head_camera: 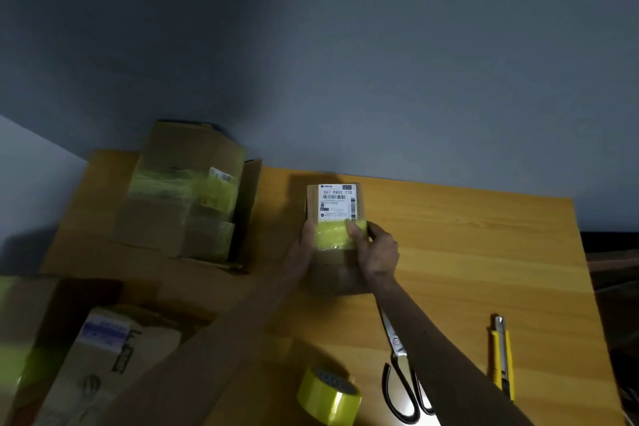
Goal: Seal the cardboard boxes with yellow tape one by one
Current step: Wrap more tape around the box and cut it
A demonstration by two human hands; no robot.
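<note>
A small cardboard box (333, 263) with a white shipping label stands in the middle of the wooden table (466, 252). A strip of yellow tape (333, 235) runs across its top below the label. My left hand (304, 245) holds the box's left side. My right hand (375, 252) grips the right side, its thumb pressing on the tape strip. The yellow tape roll (328, 396) lies on the table near the front edge, apart from both hands.
Black-handled scissors (401, 373) lie partly under my right forearm. A yellow utility knife (501, 356) lies at the right. Several taped cardboard boxes (183, 197) are stacked at the back left, and another box (103, 356) sits at the front left.
</note>
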